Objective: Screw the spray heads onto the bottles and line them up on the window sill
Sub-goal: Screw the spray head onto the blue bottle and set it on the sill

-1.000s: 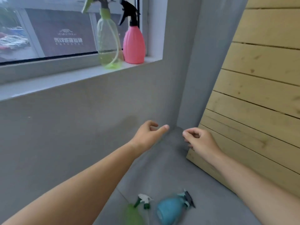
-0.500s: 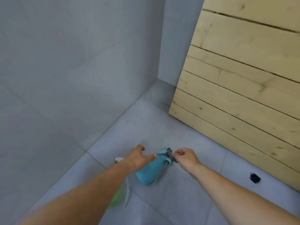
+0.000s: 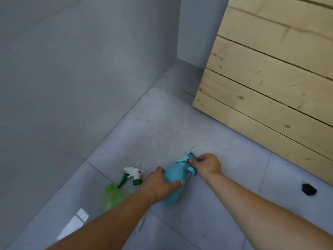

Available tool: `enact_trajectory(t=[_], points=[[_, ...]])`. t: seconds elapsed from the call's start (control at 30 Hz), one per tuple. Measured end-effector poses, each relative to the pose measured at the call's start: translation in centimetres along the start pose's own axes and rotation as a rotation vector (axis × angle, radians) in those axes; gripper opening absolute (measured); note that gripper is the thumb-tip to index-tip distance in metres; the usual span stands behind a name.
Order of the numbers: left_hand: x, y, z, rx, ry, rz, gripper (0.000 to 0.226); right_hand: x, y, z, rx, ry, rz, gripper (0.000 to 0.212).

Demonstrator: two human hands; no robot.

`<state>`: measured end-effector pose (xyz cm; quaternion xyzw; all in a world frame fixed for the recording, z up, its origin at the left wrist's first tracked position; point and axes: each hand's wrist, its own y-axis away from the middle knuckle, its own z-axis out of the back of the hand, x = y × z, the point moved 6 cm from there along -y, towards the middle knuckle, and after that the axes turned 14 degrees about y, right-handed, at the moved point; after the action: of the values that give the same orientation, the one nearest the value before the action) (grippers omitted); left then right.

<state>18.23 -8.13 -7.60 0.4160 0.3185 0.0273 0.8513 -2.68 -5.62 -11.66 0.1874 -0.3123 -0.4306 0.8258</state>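
Observation:
A light blue bottle (image 3: 174,177) lies on the grey floor tiles, low in the middle of the head view. My left hand (image 3: 158,184) wraps around its body. My right hand (image 3: 207,165) grips the blue and black spray head (image 3: 187,157) at the bottle's neck. To the left a green bottle (image 3: 111,197) lies on the floor, partly under my left forearm, with a white and green spray head (image 3: 134,175) at its top end. The window sill is out of view.
A grey wall (image 3: 72,78) rises on the left and meets the floor (image 3: 162,127) in a corner. A pale wooden plank panel (image 3: 270,78) leans at the right. A small black object (image 3: 309,189) lies on the floor at the right.
The view dropped from the window sill to the floor. Both hands came down to the blue bottle; the left closed on its body, the right on its spray head.

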Motion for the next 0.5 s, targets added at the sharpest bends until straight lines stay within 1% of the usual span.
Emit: enact_trajectory(t=[0.17, 0.27, 0.4, 0.5], points=[[0.4, 0.5, -0.2, 0.013, 0.227, 0.045, 0.068, 0.5, 0.3, -0.7, 0.091, -0.145, 0.019, 0.018], [-0.6, 1.9, 0.3, 0.001, 0.332, 0.015, 0.062, 1.2, 1.3, 0.3, 0.145, -0.256, 0.043, 0.018], [-3.3, 4.0, 2.1, -0.005, 0.452, -0.06, 0.053, 3.4, 3.5, 4.2, 0.211, -0.315, 0.12, 0.017], [-5.4, 6.7, 4.0, 0.018, 0.518, -0.081, 0.056, 5.1, 5.6, 8.4, 0.157, -0.335, 0.181, 0.014]])
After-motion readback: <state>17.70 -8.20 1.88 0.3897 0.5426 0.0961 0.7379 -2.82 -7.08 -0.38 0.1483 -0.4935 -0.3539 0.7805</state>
